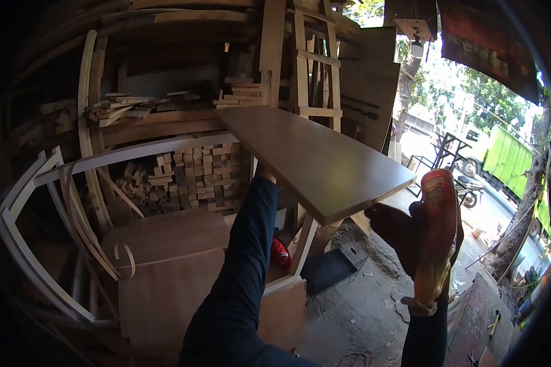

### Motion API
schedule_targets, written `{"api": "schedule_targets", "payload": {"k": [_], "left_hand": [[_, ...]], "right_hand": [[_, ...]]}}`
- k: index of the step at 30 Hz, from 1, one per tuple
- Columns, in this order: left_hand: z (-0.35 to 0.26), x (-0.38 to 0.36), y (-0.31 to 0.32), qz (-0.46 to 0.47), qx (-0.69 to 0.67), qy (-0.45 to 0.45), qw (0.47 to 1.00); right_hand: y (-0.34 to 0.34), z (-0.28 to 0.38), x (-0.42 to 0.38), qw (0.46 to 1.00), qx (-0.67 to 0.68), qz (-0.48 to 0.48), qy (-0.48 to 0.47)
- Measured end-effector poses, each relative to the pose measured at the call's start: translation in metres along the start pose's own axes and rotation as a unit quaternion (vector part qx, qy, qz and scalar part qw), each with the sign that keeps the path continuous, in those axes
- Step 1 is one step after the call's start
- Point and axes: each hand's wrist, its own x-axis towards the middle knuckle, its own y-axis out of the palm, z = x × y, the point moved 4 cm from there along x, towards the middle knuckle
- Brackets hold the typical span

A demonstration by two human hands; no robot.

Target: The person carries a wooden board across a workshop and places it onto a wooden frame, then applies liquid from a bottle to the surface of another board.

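Up at chest height in front of you, the brown tabletop panel (315, 162) is tilted, its far end back toward the stacked timber and its near corner out toward the open doorway. Your left hand (264, 174) is under the panel's left edge; only a sliver of it shows past the dark blue sleeve (242, 263), so you cannot tell whether the fingers are curled round the edge or flat beneath it. Your right hand (431, 235), in a worn red and yellow glove, is just off the near right corner with the fingers together and bent, apparently not yet on the board.

To carry this well, I judge you should bring the gloved hand onto that free corner before you shift the load, keep the panel's long edge level, and watch the white frame leg (305, 241) directly below it.

Behind the panel sit offcut blocks (193, 174) and a leaning wooden ladder frame (317, 67); bent white frames (49, 202) lie at your left, plywood boxes (171, 269) below. Outside stands a green truck (505, 160).

No brand, label or writing can be read anywhere.
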Motion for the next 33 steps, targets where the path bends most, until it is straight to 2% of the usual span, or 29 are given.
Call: {"api": "schedule_targets", "payload": {"k": [6, 10, 12, 13, 14, 15, 16, 17, 18, 19, 20, 21, 22, 24, 26, 28, 29, 31, 33], "left_hand": [[0.011, -0.014, -0.011, -0.001, -0.078, -0.061, 0.995], [0.018, -0.07, -0.005, 0.046, -0.173, -0.131, 0.975], [0.027, -0.137, -0.007, 0.043, -0.193, -0.196, 0.96], [0.027, -0.187, -0.005, -0.025, -0.17, -0.24, 0.955], [0.048, -0.232, -0.027, -0.037, -0.103, -0.288, 0.951], [0.049, -0.293, -0.025, -0.045, -0.107, -0.315, 0.942], [0.064, -0.35, -0.043, 0.023, 0.015, -0.328, 0.944], [0.073, -0.422, -0.06, -0.027, 0.052, -0.38, 0.923], [0.083, -0.488, -0.088, 0.094, 0.158, -0.401, 0.897], [0.106, -0.569, -0.133, 0.165, 0.363, -0.403, 0.824], [0.081, -0.633, -0.133, 0.236, 0.443, -0.418, 0.757], [0.061, -0.685, -0.136, 0.452, 0.522, -0.496, 0.527], [0.043, -0.752, -0.175, 0.337, 0.518, -0.551, 0.56], [-0.003, -0.878, -0.215, 0.159, 0.624, -0.437, 0.628], [-0.065, -0.91, -0.227, 0.127, 0.699, -0.346, 0.613], [-0.126, -0.893, -0.24, 0.173, 0.63, -0.522, 0.548], [-0.156, -0.876, -0.213, 0.14, 0.652, -0.564, 0.487], [-0.181, -0.871, -0.208, 0.05, 0.645, -0.513, 0.565], [-0.195, -0.833, -0.175, -0.039, 0.595, -0.489, 0.637]], "right_hand": [[-0.001, -0.019, 0.013, 0.999, 0.012, -0.008, 0.029], [-0.006, -0.031, 0.023, 0.999, 0.024, -0.003, 0.039], [-0.012, -0.039, 0.028, 0.999, 0.031, 0.004, 0.044], [-0.015, -0.043, 0.029, 0.998, 0.036, 0.008, 0.047], [-0.02, -0.049, 0.028, 0.998, 0.039, 0.01, 0.053], [-0.023, -0.054, 0.028, 0.997, 0.045, 0.013, 0.058], [-0.028, -0.06, 0.025, 0.996, 0.056, 0.014, 0.066], [-0.036, -0.067, 0.02, 0.994, 0.07, 0.014, 0.077], [-0.046, -0.075, 0.014, 0.992, 0.087, 0.013, 0.09], [-0.057, -0.085, 0.004, 0.989, 0.107, 0.01, 0.104], [-0.073, -0.096, -0.009, 0.984, 0.127, 0.003, 0.125], [-0.091, -0.11, -0.025, 0.978, 0.149, -0.01, 0.145], [-0.108, -0.125, -0.043, 0.971, 0.17, -0.021, 0.167], [-0.151, -0.158, -0.093, 0.953, 0.204, -0.064, 0.215], [-0.195, -0.187, -0.155, 0.934, 0.213, -0.116, 0.263], [-0.245, -0.201, -0.223, 0.923, 0.179, -0.142, 0.309], [-0.273, -0.206, -0.256, 0.918, 0.157, -0.146, 0.333], [-0.375, -0.232, -0.299, 0.939, 0.137, -0.081, 0.306], [-0.437, -0.236, -0.341, 0.921, 0.15, -0.185, 0.308]]}}
